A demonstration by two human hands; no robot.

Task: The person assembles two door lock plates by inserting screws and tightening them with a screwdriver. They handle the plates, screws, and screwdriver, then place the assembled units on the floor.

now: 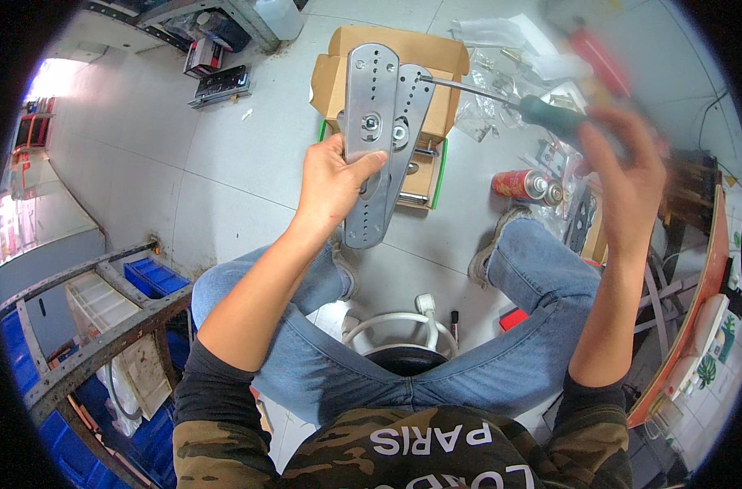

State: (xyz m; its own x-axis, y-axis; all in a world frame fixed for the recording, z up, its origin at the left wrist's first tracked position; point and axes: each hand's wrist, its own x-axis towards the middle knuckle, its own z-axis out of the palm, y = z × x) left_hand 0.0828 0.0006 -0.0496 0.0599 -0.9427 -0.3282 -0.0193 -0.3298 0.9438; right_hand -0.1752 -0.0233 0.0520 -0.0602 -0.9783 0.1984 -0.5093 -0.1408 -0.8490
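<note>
Between the knees stood a stool (pixel 404 359). Ahead, the left hand (pixel 329 179) gripped two long metal plates, thumb across the front plate (pixel 373 94). That one's long axis pointed away from the body; the rear plate (pixel 414 102) fanned out to its right. The right hand (pixel 628 167), blurred, had its fingers around the screwdriver (pixel 548 116). Its shaft ran leftward to the rear plate's far end, up and left of that hand; whether the tip sat in a hole was unclear. Beyond lay an open box (pixel 448 61), with a red can (pixel 514 184) to its right.
</note>
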